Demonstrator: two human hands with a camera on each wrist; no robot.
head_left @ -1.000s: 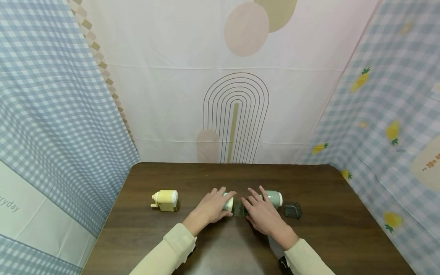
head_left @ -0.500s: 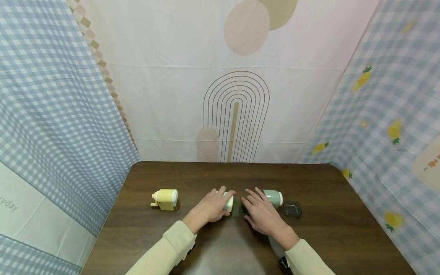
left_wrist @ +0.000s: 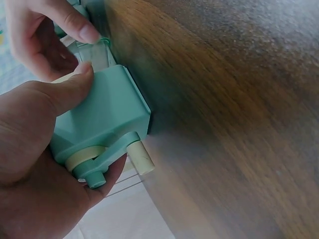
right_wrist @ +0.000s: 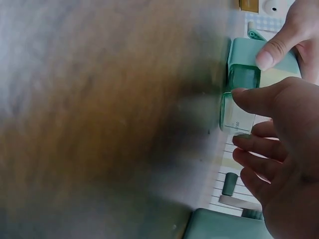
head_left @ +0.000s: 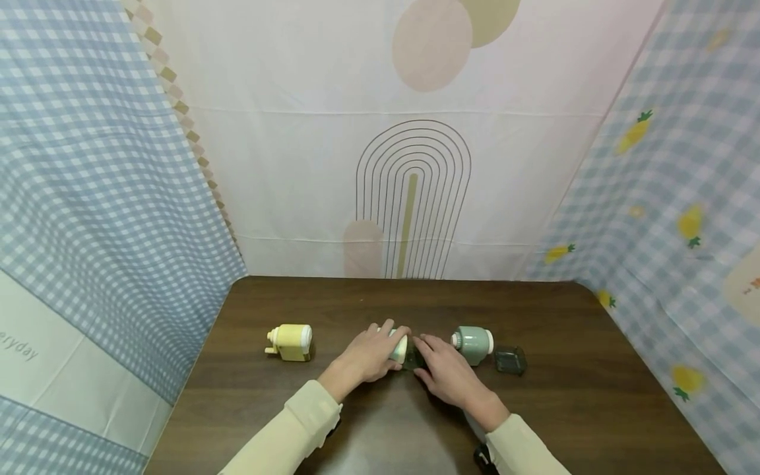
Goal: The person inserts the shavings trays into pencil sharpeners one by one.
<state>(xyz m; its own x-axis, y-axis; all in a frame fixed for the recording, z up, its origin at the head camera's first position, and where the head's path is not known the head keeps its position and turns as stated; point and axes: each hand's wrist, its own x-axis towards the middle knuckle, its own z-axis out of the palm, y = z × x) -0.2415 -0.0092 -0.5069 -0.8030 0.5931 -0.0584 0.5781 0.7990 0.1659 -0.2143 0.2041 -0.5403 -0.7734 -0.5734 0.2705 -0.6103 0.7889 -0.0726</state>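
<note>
My left hand (head_left: 367, 356) grips a mint-green crank pencil sharpener (left_wrist: 107, 102) on the table. The sharpener's crank handle (left_wrist: 141, 158) points away from the other hand. Between thumb and fingers, my right hand (head_left: 449, 373) pinches a clear shavings drawer (right_wrist: 238, 113). That drawer is right up against the sharpener's open drawer slot (right_wrist: 244, 77); whether its edge is inside cannot be told. Just right of the right hand is a grey-green pencil sharpener (head_left: 475, 342), its crank seen in the right wrist view.
A yellow pencil sharpener (head_left: 291, 342) stands on the left of the brown wooden table (head_left: 380, 442). Right of the grey-green sharpener lies a dark clear drawer (head_left: 510, 360). Patterned cloths (head_left: 297, 165) hang behind and at both sides.
My right hand has shifted left with the clear drawer, narrowing the gap to the mint-green sharpener and uncovering more of the grey-green one. My left hand keeps its grip in nearly the same place.
</note>
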